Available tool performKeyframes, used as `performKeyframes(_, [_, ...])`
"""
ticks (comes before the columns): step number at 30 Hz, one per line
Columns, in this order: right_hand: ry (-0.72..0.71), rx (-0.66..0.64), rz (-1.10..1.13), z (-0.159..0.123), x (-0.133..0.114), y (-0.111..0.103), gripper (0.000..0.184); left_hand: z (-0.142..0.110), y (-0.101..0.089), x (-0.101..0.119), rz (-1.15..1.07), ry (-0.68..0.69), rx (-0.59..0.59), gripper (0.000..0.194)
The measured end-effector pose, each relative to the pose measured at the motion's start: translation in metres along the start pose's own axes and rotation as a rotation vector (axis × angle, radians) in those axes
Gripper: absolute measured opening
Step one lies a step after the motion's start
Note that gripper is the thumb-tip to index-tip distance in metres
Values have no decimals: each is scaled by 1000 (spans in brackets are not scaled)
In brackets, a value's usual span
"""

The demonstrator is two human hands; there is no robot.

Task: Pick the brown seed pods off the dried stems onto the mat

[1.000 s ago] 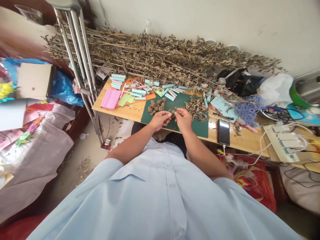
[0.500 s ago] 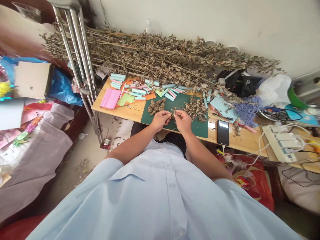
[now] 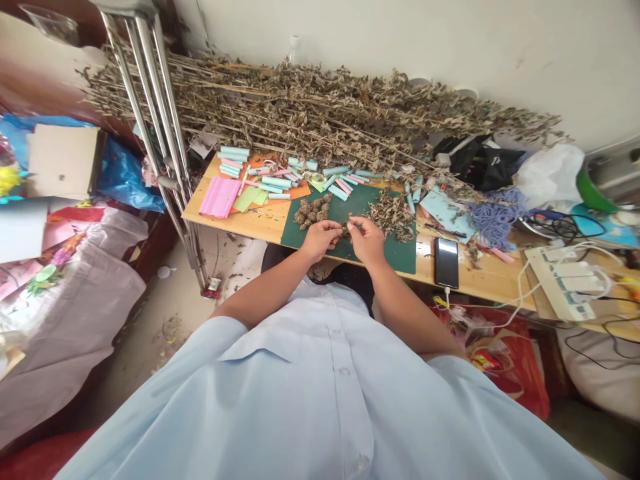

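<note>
My left hand (image 3: pixel 320 241) is closed in a pinch over the near part of a green cutting mat (image 3: pixel 399 257). Facing it, my right hand (image 3: pixel 369 241) pinches too, its fingertips a little apart from the left ones. Between them is a small brown bit of dried leaf, mostly covered by the fingers. Beyond my left hand lies a cluster of rolled balls of dried leaves (image 3: pixel 311 212). A loose heap of crumpled dried leaves (image 3: pixel 393 215) spreads past my right hand.
Long dried plant stalks (image 3: pixel 300 100) cover the table's back along the wall. Blue and pink paper rolls (image 3: pixel 278 181) lie before them. A phone (image 3: pixel 447 262) on a cable and a power strip (image 3: pixel 560 283) are at right. Metal crutches (image 3: pixel 165 120) stand at left.
My right hand's fingers have lifted and spread slightly away from the left fingertips. The left hand stays in nearly the same place. The camera view has shifted a little.
</note>
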State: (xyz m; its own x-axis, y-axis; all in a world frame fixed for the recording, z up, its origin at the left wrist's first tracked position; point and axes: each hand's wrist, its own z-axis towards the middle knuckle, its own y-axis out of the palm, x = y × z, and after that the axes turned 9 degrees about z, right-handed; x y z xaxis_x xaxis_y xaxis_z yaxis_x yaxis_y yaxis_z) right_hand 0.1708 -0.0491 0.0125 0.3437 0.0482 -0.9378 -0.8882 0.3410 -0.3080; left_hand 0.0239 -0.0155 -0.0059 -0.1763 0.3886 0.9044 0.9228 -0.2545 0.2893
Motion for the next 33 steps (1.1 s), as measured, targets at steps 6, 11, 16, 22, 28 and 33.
performKeyframes(6, [-46, -150, -13, 5, 2, 0, 36, -1, 0, -2, 83, 16, 9, 23])
performKeyframes(11, [-67, -173, -36, 6, 5, 0, 38, -6, 2, 4, 164, 39, -20, 16])
performKeyframes(16, [-14, -194, 70, 8, 6, 1, 42, -5, 1, 6, 154, 0, -59, 12])
performKeyframes(22, [41, -172, 215, 11, 5, 10, 41, -3, -2, 6, 147, -43, -101, 14])
performKeyframes(28, [119, -134, 276, 13, 4, 19, 43, -3, -5, 8, 128, -41, -140, 17])
performKeyframes(33, [160, -121, 269, 13, -1, 19, 44, -3, -6, 9, 126, -47, -168, 19])
